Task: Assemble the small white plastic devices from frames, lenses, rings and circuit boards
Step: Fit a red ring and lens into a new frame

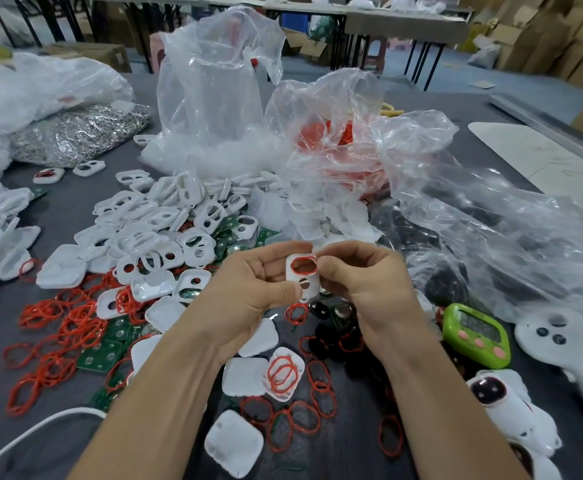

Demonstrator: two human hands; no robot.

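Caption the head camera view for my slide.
Left hand and right hand hold a white frame with a red ring over a cluttered table.

Bare table [58, 202] lies open at far left between the frame pile [151, 230] and the silvery bag [75, 133], and near left below the cable [23, 434], while rings [58, 327], clear bags [473, 220], timer [475, 336] and controller [567, 348] crowd the middle and right, where the left hand [248, 289] and right hand [363, 289] pinch one frame [312, 288] above the clutter.

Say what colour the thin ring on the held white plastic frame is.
Thin ring: red, head view.
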